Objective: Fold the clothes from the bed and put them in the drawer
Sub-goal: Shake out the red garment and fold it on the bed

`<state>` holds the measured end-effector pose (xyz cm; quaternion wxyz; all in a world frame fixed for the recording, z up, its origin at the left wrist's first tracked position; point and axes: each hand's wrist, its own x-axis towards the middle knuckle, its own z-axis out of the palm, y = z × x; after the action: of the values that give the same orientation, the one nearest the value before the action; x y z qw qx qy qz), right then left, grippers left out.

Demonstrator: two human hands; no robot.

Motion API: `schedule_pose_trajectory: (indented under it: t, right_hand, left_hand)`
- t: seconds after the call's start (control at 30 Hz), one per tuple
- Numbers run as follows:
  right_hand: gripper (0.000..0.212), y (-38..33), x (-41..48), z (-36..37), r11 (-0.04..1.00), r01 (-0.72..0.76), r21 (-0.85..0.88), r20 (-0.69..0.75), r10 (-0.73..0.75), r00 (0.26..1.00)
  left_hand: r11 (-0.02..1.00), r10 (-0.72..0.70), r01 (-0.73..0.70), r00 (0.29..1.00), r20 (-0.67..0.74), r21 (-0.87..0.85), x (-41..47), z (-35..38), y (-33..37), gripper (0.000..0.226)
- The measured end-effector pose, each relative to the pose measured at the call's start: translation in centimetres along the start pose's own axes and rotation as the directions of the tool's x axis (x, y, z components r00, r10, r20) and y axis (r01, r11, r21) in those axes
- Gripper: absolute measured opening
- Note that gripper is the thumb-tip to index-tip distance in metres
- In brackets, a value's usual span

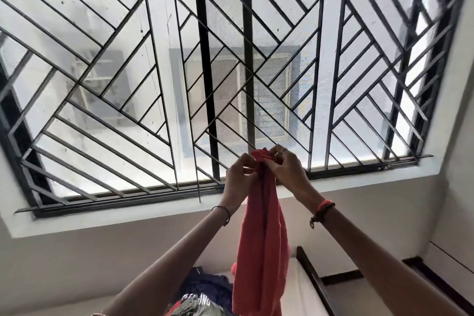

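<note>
1. At the bottom edge, a pile of clothes [202, 295] lies on the bed [300, 287]. A dark navy piece sits over a grey one with white lettering (only part of the letters shows).
2. The bed's white mattress is bordered on its right by a dark wooden frame [311, 277].
3. 2 bare forearms reach up from the lower corners. A thin dark bangle [221, 213] circles the left wrist and a red beaded bracelet [322, 210] the right.
4. Between the arms hangs the red garment [261, 251], held up in the air above the bed. It is bunched narrow at the top and wider lower down, and its lower end runs out of view in front of the pile.
5. The left hand [238, 177] has its fingers curled, pinching the garment's top from the left.
6. The right hand [284, 164], just beside it, pinches the same bunched top from the right and wears a ring [282, 150] on 1 finger.
7. Behind the hands is a wide window with a black metal grille [154, 72] of diagonal bars. Its white sill [102, 218] stands out from the beige wall [77, 264] below.
</note>
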<state>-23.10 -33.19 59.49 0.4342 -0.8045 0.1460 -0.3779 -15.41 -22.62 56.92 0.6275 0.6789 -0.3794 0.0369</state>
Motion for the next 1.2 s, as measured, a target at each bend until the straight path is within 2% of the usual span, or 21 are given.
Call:
schedule_pose_trajectory:
  t: [0.1, 0.17, 0.2, 0.23, 0.33, 0.47, 0.57, 0.67, 0.73, 0.8, 0.87, 0.93, 1.0, 1.07, 1.13, 1.2]
  right_hand:
    - [0.019, 0.3, 0.0, -0.1, 0.999, 0.013, 0.048, 0.053, -0.016, 0.998]
    - [0.008, 0.2, -0.1, 0.0, 0.999, 0.010, 0.046, 0.068, -0.013, 0.998]
    - [0.008, 0.0, -0.2, 0.0, 0.999, 0.005, 0.036, 0.065, -0.008, 0.998]
    - [0.017, -0.3, -0.4, -0.1, 1.000, -0.012, 0.015, 0.062, 0.011, 0.998]
    - [0.032, -1.0, -0.5, -0.6, 0.996, -0.028, -0.080, 0.048, 0.032, 0.998]
    - [0.021, -1.1, -0.4, -1.4, 0.983, 0.065, -0.172, 0.050, -0.057, 0.997]
    - [0.010, -0.7, -0.6, -2.1, 0.978, 0.099, -0.184, 0.076, -0.086, 0.993]
    - [0.003, 0.2, -0.6, -3.1, 0.986, 0.106, -0.129, 0.067, -0.098, 0.993]
    - [0.009, 0.2, -0.8, -3.7, 0.992, 0.114, -0.046, 0.045, -0.112, 0.993]
    - [0.009, -0.1, -1.0, -4.2, 0.994, 0.108, 0.011, 0.039, -0.108, 0.993]
    - [0.005, -0.4, -1.2, -4.4, 0.993, 0.107, 0.041, 0.054, -0.109, 0.993]
    - [0.007, -0.8, -1.3, -4.7, 0.991, 0.114, 0.067, 0.068, -0.119, 0.991]
    - [0.009, -1.1, -1.3, -5.2, 0.987, 0.128, 0.095, 0.076, -0.136, 0.988]
    - [0.009, -1.5, -1.5, -5.6, 0.982, 0.159, 0.104, 0.087, -0.168, 0.982]
    - [0.009, -1.7, -1.6, -5.8, 0.980, 0.159, 0.119, 0.082, -0.170, 0.982]
    - [0.011, -1.8, -1.6, -5.9, 0.979, 0.153, 0.135, 0.071, -0.164, 0.984]
  left_hand:
    - [1.000, 0.023, -0.023, 1.000, 0.003, 0.020, -0.1, 0.0, 0.1, 0.036]
    - [0.999, 0.049, -0.049, 0.999, -0.001, 0.020, -0.2, 0.1, 0.3, 0.039]
    - [0.997, 0.067, -0.067, 0.998, -0.005, 0.026, -0.2, 0.2, 0.4, 0.041]
    - [0.995, 0.092, -0.091, 0.996, -0.006, 0.034, -0.2, 0.4, 0.4, 0.042]
    - [0.987, 0.153, -0.153, 0.988, -0.001, 0.057, -0.4, 1.0, 0.9, 0.032]
    - [0.990, 0.125, -0.124, 0.992, -0.009, 0.066, -0.5, 1.7, 1.2, 0.017]
    - [0.992, 0.109, -0.115, 0.989, 0.103, 0.051, -0.4, 2.0, 1.1, 0.016]
    - [0.993, 0.098, -0.113, 0.955, 0.281, 0.040, 0.5, 1.5, 1.2, 0.015]
    - [0.979, 0.167, -0.195, 0.938, 0.304, 0.063, 1.8, 0.6, 1.6, 0.018]
    - [0.909, 0.297, -0.371, 0.896, 0.329, 0.191, 3.8, -0.5, 2.1, 0.045]
    - [0.804, 0.336, -0.513, 0.808, 0.483, 0.299, 5.6, -1.7, 3.5, 0.070]
    - [0.798, 0.245, -0.540, 0.695, 0.676, 0.266, 6.9, -2.4, 5.2, 0.063]
    - [0.792, 0.127, -0.538, 0.607, 0.784, 0.288, 8.0, -2.4, 6.5, 0.046]
    - [0.786, 0.087, -0.538, 0.584, 0.807, 0.304, 8.5, -2.1, 7.6, 0.037]
    - [0.784, 0.125, -0.564, 0.554, 0.823, 0.261, 8.9, -1.8, 8.2, 0.034]
    - [0.791, 0.081, -0.544, 0.544, 0.835, 0.278, 9.0, -1.5, 8.6, 0.034]
